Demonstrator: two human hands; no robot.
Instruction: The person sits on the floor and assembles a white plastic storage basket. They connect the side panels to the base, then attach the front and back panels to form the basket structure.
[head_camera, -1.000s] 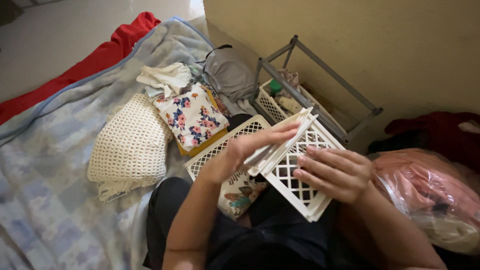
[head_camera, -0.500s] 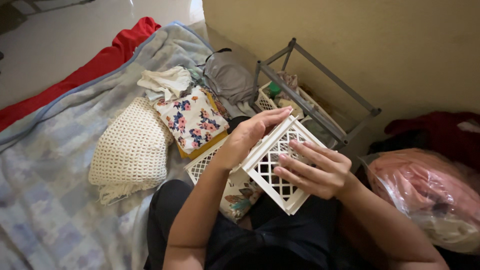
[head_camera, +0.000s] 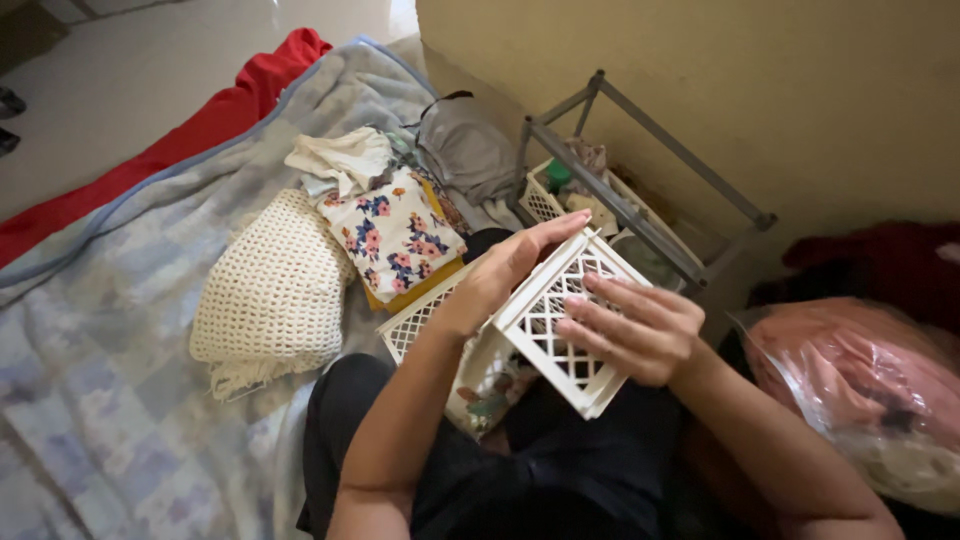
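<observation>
white lattice basket (head_camera: 560, 315) (tilted); held

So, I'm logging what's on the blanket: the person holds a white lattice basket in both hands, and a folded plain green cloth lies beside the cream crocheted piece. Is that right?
Not quite. The folded cloth beside the cream crocheted piece is white with a floral print, not plain green, as the head view shows. The rest holds: left hand and right hand both hold the white lattice basket.
</observation>
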